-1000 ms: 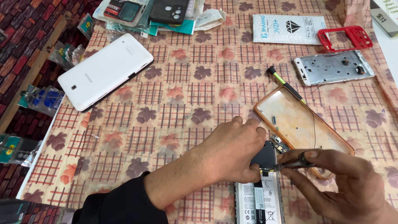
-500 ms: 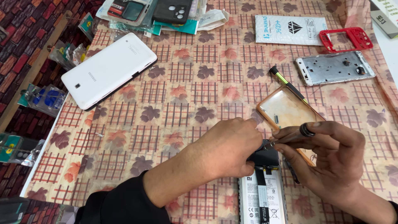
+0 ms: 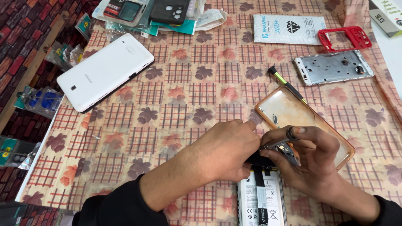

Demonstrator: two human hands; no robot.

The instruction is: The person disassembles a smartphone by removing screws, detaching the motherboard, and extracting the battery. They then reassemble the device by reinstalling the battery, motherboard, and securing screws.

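Head cam: left hand point(image 3: 224, 150) is clamped down on the top edge of an opened phone point(image 3: 261, 199) near the table's front edge. Right hand point(image 3: 307, 161) pinches a small screwdriver point(image 3: 279, 141), tip at the phone's top, I think; fingers hide it. Orange back cover point(image 3: 301, 119) lies just behind.

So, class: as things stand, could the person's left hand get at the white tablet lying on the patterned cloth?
Probably yes. The white tablet lies face down on the left, and the cloth between it and the left hand looks bare. That hand, though, is pressed on the opened phone, so it would have to let go first.
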